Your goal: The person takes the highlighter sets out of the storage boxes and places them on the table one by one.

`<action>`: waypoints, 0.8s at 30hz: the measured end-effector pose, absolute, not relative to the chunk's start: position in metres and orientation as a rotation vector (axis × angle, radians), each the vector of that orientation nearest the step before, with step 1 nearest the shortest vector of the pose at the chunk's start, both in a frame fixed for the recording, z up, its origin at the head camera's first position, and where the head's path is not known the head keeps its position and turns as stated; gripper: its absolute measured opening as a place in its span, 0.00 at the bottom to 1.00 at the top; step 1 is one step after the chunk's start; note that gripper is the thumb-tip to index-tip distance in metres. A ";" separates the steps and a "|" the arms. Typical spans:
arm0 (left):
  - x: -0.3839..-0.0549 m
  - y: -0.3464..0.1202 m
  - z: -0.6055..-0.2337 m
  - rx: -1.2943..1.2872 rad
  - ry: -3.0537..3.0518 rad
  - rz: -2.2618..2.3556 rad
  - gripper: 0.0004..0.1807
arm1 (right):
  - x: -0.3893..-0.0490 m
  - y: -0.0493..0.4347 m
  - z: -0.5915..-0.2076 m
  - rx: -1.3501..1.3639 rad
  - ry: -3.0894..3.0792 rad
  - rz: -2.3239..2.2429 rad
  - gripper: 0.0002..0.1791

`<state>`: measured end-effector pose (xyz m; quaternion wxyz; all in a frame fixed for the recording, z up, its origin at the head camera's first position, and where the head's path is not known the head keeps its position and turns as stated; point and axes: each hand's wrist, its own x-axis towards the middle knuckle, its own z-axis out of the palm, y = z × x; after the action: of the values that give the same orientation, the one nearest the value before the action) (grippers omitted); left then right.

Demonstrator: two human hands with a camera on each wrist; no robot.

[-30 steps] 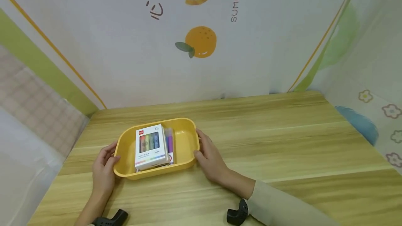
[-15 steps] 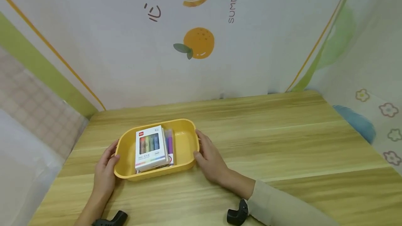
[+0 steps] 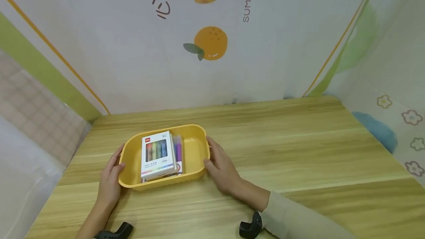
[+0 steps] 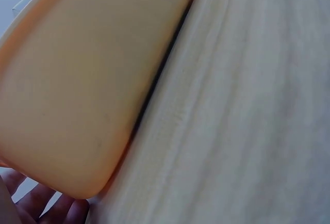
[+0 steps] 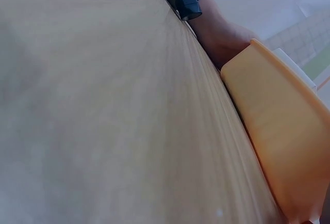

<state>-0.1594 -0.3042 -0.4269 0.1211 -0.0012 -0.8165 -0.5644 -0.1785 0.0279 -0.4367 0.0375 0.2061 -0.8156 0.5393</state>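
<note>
A yellow plastic tray [image 3: 196, 154] sits on the table's left half, its wall [image 4: 82, 90] filling much of the left wrist view. Inside lies a white box [image 3: 167, 167], with several coloured sticks showing through its window. Beside it is a purple pen [image 3: 179, 152], partly covered by the box. My left hand [image 3: 109, 183] grips the tray's left end, thumb at the rim and fingers [image 4: 36, 201] along the outside. At the opposite end my right hand [image 3: 224, 170] grips the rim with its thumb, the other fingers partly hidden behind the wall.
The wooden table [image 3: 299, 150] extends far to the right of the tray. A printed cloth [image 3: 265, 58] hangs behind its back edge, with more cloth on both sides. Black wrist mounts [image 3: 251, 226] sit on both forearms near the front.
Both hands keep their hold on the tray, which stays in the same place on the table. Only the head view shifts slightly.
</note>
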 end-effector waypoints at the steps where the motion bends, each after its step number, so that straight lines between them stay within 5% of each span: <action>1: -0.159 -0.304 -0.427 -0.009 -2.358 -1.674 0.28 | -0.179 0.028 -0.437 0.633 -2.499 1.664 0.38; 24: -0.159 -0.302 -0.428 0.028 -2.315 -1.612 0.28 | -0.184 0.024 -0.436 0.599 -2.463 1.796 0.38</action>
<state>-0.1592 -0.3024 -0.4284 0.1596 0.0099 -0.8101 -0.5641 -0.1844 0.0244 -0.4360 0.0176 0.1928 -0.7927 0.5781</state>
